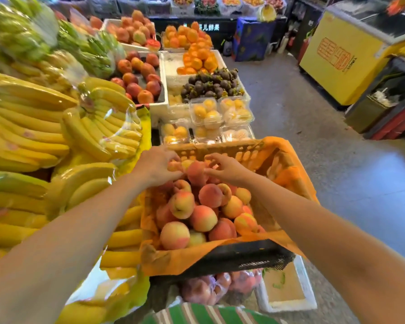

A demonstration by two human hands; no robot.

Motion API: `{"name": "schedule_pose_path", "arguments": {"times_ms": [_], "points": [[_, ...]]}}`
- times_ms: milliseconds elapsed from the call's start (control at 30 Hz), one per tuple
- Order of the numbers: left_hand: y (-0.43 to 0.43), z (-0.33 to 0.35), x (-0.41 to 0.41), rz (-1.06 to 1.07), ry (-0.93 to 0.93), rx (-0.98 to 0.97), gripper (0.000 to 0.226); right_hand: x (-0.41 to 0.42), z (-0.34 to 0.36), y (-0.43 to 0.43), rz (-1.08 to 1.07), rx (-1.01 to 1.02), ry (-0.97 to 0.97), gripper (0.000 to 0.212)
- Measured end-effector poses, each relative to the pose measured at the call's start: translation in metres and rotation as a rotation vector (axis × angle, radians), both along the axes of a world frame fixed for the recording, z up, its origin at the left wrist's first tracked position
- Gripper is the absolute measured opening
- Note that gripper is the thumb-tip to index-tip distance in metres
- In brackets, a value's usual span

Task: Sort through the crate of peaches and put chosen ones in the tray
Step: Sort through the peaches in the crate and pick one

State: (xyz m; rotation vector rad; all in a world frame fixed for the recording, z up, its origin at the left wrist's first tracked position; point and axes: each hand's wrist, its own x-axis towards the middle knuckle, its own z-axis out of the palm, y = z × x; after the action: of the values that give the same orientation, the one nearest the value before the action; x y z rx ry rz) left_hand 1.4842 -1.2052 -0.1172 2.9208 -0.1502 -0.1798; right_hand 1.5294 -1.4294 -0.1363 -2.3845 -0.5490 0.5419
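Note:
A black crate (243, 256) lined with orange paper is heaped with pink-yellow peaches (202, 218). Both my arms reach to its far end. My left hand (156, 168) curls its fingers over a small peach (174, 166) on top of the pile. My right hand (225, 169) has its thumb and arched fingers round a reddish peach (196, 171) beside it. A white foam tray (166, 99) holding several peaches in a dark insert stands further back on the left.
Wrapped banana bunches (33, 136) fill the left side. Clear boxes of yellow fruit (211, 115) stand just behind the crate, with mangosteens (211, 85) and oranges (197, 59) beyond. A white foam box (290, 295) and bagged peaches (211, 288) lie under the crate. Grey floor and a yellow freezer (346, 57) are on the right.

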Motion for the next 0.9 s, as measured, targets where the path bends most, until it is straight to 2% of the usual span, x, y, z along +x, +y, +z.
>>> {"name": "schedule_pose_path", "arguments": {"times_ms": [100, 200, 267, 367, 467, 533, 667, 767, 833, 900], "points": [[0.019, 0.0, 0.002, -0.058, 0.091, -0.032, 0.058, 0.006, -0.009, 0.015, 0.032, -0.031, -0.003, 0.066], [0.037, 0.003, 0.004, -0.148, 0.183, -0.049, 0.091, 0.009, -0.017, 0.023, 0.087, -0.112, -0.034, 0.081], [0.045, 0.005, 0.003, -0.226, 0.223, 0.02, 0.103, 0.01, -0.021, 0.027, 0.093, -0.148, -0.066, 0.084], [0.046, 0.004, -0.001, -0.273, 0.231, 0.09, 0.097, 0.011, -0.022, 0.028, 0.041, -0.115, -0.053, 0.08], [0.047, -0.001, -0.003, -0.235, 0.212, -0.027, 0.079, 0.009, -0.021, 0.021, 0.017, -0.033, 0.016, 0.074], [0.049, 0.001, -0.005, -0.164, 0.207, -0.223, 0.076, 0.007, -0.019, 0.014, 0.001, 0.056, 0.067, 0.071], [0.04, 0.019, -0.002, 0.106, 0.175, -0.868, 0.075, 0.001, 0.001, -0.003, -0.128, 0.38, 0.31, 0.061], [0.022, 0.03, 0.003, 0.163, 0.305, -1.298, 0.078, 0.001, 0.017, -0.022, -0.151, 0.579, 0.468, 0.061], [0.007, 0.032, 0.006, 0.129, 0.407, -1.453, 0.076, -0.001, 0.025, -0.036, -0.124, 0.733, 0.589, 0.063], [-0.009, 0.029, 0.009, 0.087, 0.483, -1.526, 0.076, -0.004, 0.031, -0.049, -0.113, 0.833, 0.653, 0.066]]}}
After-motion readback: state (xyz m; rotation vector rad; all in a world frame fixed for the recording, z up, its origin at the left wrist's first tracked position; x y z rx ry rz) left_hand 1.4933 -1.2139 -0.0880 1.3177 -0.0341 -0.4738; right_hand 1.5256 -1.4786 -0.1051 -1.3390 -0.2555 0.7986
